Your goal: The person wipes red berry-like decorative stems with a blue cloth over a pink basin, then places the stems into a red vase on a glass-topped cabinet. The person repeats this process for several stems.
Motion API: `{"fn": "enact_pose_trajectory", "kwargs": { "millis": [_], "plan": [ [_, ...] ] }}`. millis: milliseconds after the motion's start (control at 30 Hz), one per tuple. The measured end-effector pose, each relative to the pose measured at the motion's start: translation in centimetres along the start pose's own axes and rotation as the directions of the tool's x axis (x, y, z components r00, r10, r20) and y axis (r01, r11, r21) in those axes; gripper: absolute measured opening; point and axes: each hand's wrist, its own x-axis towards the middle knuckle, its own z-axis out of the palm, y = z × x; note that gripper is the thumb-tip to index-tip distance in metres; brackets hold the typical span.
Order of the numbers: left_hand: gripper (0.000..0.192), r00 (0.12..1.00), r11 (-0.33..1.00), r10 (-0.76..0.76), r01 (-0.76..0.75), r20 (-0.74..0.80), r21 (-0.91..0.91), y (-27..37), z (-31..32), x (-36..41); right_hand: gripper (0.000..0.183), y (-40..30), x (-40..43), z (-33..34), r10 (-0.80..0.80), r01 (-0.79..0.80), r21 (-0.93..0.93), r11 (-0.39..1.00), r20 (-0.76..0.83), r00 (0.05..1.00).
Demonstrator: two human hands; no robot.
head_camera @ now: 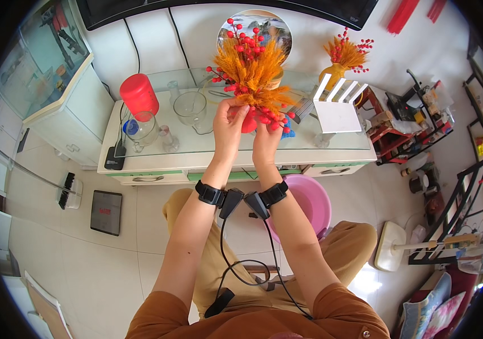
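A bunch of orange artificial wheat ears (252,68) with red berry sprigs (247,42) stands over the glass-topped white cabinet (165,163). My left hand (229,120) pinches the bunch low on its left side, thumb and fingers together. On the lower right, my right hand (267,137) has its fingers closed on a drooping red berry sprig (276,118). A red rounded object (248,123) shows between my hands, mostly covered. Just beyond my right hand lies a blue cloth (288,129). Behind the bunch stands a round plate with a landscape picture (283,31).
Left on the cabinet are a red canister (139,96), a glass mug (189,108) and another glass vessel (141,131). A white router (336,114) and a yellow vase (332,74) stand at right. Below is a pink basin (309,203). Cables link both wrist straps.
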Motion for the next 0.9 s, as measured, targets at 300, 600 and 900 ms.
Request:
{"fn": "enact_pose_trajectory", "kwargs": {
  "millis": [300,600,900],
  "plan": [
    [0.017,1.0,0.999,0.015,-0.014,-0.027,0.03,-0.2,0.1,0.2,0.014,-0.3,-0.6,-0.9,-0.129,0.134,0.066,0.989,-0.074,0.989],
    [0.02,0.999,0.998,0.045,-0.045,-0.004,0.044,-1.5,-0.3,-0.3,0.011,-6.2,-0.8,-6.6,0.012,-0.001,0.22,0.975,-0.047,0.999],
    [0.035,0.946,0.94,-0.325,0.323,-0.001,-0.112,-4.7,-2.7,-6.7,0.013,-5.9,-0.9,-15.8,0.235,-0.241,0.037,0.97,0.128,0.964]
  ]
}}
